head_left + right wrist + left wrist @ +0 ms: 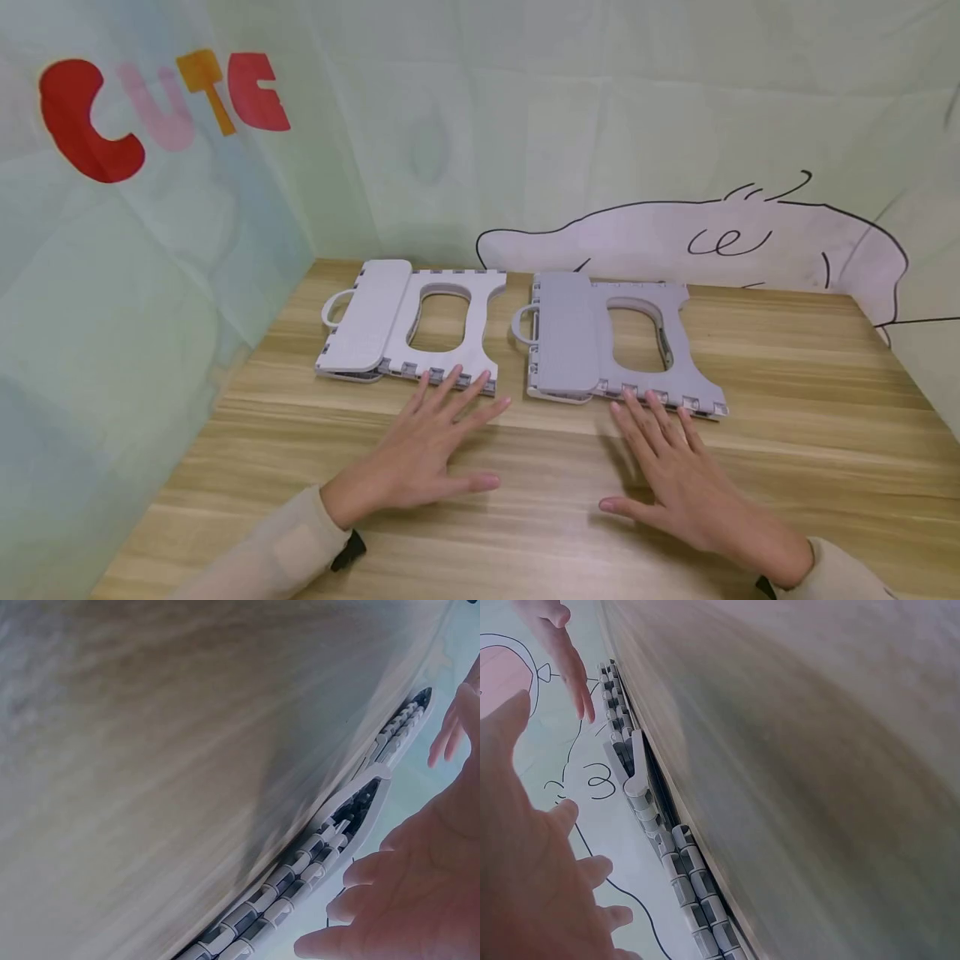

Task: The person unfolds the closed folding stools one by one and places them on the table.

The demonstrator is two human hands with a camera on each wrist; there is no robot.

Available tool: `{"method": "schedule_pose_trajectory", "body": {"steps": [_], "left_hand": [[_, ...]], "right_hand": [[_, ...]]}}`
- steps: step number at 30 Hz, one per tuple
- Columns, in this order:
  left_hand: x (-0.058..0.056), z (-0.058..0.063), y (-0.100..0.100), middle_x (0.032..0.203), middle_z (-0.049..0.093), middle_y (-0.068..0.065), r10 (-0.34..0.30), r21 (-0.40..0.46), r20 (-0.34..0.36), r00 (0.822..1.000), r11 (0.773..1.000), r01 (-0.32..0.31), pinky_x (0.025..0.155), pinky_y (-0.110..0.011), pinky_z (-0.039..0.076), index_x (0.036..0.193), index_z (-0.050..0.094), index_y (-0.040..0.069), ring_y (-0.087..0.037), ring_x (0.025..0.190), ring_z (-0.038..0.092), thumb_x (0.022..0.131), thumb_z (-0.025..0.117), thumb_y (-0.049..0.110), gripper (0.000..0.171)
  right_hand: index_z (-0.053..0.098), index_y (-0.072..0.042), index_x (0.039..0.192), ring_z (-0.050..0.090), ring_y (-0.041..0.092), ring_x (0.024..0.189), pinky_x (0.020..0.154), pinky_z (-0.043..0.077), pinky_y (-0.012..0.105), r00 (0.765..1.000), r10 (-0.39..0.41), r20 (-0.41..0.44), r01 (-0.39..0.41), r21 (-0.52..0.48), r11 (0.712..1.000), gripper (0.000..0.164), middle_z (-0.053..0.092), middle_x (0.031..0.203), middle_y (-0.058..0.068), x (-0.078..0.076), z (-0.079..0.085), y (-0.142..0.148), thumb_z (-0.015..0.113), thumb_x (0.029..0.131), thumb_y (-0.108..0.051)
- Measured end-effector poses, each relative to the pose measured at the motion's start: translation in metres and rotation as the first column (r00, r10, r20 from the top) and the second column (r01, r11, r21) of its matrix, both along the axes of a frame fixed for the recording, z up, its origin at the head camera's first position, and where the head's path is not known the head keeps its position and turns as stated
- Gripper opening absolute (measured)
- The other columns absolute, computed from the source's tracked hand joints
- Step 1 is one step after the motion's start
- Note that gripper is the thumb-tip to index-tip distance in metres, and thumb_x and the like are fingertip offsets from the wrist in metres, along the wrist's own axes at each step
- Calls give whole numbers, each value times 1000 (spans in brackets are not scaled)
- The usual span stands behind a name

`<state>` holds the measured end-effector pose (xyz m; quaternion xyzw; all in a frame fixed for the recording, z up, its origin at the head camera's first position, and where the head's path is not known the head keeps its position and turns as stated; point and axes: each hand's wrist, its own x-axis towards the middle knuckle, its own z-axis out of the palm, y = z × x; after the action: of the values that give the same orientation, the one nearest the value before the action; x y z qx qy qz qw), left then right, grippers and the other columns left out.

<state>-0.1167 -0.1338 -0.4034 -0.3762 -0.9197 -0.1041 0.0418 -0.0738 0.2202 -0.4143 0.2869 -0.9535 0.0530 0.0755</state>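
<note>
Apart, left hand, right hand, near folded stools

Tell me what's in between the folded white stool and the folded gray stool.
A narrow strip of bare wooden tabletop, with the loop handle of the gray stool jutting into it toward the white stool. The head view shows this.

The tabletop has a light-brown wood grain, its streaks running from side to side. Toward its far edge, a white folded stool lies flat on the left; a pale grey folded stool lies flat just beside it, to the right, the two not touching.
</note>
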Motion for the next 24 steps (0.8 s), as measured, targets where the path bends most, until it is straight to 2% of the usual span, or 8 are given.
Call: {"method": "schedule_pose_trajectory", "body": {"steps": [8,16,24], "left_hand": [[1,0,0,167,9,-5,-7,-4,5,1000,1000,7,117,-64,4,160,10,38,-38,150,5,91,41,76,84],[-1,0,2,166,10,-7,-23,22,17,1000,999,22,118,-61,9,161,17,32,-37,151,6,93,40,75,84],[-7,3,6,167,1,-4,-18,27,24,1000,999,18,118,-57,13,160,6,35,-37,151,6,94,40,73,84]], "right_hand": [[10,-9,161,15,44,147,118,8,61,1000,5,-19,-5,9,1000,107,14,164,19,-3,0,-1,52,88,-75],[16,-6,160,13,41,148,120,7,56,999,-32,40,33,-5,999,103,15,164,18,-6,2,1,53,89,-72],[14,-2,159,11,40,149,120,7,54,997,-56,47,57,-28,998,101,14,164,20,-9,6,5,54,93,-66]]}}
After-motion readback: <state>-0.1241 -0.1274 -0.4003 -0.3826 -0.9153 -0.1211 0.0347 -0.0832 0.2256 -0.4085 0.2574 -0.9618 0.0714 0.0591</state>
